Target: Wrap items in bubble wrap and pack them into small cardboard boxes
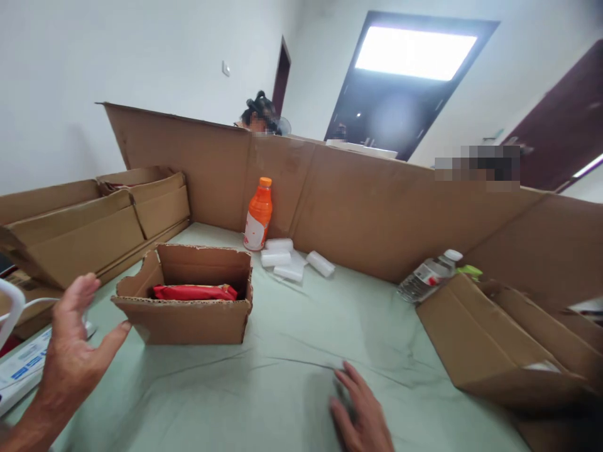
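Left hand (70, 351) is held open and empty beside the cardboard box (186, 307), lower left; right hand (362, 414) is laid flat, empty, on the counter (282, 376).

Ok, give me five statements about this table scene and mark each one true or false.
1. The left hand holds the small open box. False: it is open beside the box, fingers spread, not gripping it.
2. A red packet lies inside the small open box. True.
3. The orange bottle lies on its side. False: it stands upright against the cardboard wall.
4. The right hand rests on the green cloth and holds nothing. True.
5. The clear water bottle stands upright next to the orange one. False: it lies tilted far to the right, by the flattened carton.
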The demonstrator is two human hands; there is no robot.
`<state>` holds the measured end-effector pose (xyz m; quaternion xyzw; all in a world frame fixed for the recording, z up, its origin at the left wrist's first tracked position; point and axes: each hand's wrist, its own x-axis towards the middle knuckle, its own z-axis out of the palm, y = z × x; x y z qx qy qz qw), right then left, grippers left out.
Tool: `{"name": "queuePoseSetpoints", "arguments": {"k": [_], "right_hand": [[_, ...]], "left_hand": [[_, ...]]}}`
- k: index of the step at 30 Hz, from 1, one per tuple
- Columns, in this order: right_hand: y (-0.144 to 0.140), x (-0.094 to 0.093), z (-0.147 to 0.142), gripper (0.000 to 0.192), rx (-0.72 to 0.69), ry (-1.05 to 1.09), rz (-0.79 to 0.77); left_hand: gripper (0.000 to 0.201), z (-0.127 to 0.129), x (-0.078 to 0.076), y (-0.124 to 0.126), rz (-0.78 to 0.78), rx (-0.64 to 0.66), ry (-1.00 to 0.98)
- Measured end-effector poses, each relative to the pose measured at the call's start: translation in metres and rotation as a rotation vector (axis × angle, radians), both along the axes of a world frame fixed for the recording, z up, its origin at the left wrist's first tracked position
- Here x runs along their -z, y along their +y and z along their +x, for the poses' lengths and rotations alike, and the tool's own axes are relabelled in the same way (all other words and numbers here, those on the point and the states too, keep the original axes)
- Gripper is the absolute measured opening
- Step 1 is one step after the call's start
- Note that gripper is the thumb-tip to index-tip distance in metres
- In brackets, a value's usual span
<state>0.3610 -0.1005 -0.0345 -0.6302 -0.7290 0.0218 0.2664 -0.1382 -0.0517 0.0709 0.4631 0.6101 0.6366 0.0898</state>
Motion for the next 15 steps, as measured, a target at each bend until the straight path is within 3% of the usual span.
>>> {"name": "queuePoseSetpoints", "arguments": {"k": [2, 4, 6, 8, 11, 15], "right_hand": [[0.017, -0.015, -0.051, 0.046, -0.138, 0.139, -0.035], [0.039, -0.028, -0.1, 0.055, -0.272, 0.267, -0.102], [0.061, -0.036, -0.142, 0.066, -0.355, 0.375, -0.201], [0.081, -0.04, -0.173, 0.075, -0.407, 0.471, -0.285], [0.099, -0.043, -0.194, 0.078, -0.432, 0.612, -0.286], [0.102, -0.043, -0.178, 0.073, -0.381, 0.691, -0.228]], "left_hand": [[0.098, 0.002, 0.016, 0.005, -0.014, 0.112, -0.157], [0.078, 0.01, 0.029, 0.012, -0.1, 0.205, -0.299], [0.066, 0.023, 0.037, 0.017, -0.158, 0.238, -0.412], [0.069, 0.036, 0.041, 0.017, -0.153, 0.234, -0.467], [0.077, 0.052, 0.044, 0.015, -0.167, 0.236, -0.468], [0.083, 0.072, 0.046, 0.021, -0.229, 0.336, -0.444]]}}
